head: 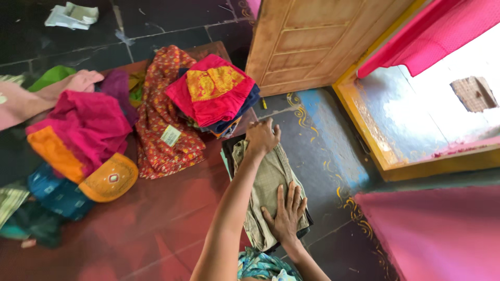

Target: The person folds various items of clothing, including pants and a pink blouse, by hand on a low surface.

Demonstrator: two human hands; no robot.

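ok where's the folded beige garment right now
In the head view, the beige garment lies lower centre on the floor under both hands, just below the folded clothes stack.

Beige checked garment [271, 182], pink-and-yellow folded cloth [213, 88]

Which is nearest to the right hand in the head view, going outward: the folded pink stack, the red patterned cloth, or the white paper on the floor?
From the right hand, flat on the beige folded garment:
1. Folded pink stack, up and left, beyond the left hand.
2. Red patterned cloth, further left; a close second.
3. White paper, far top left on the dark floor.
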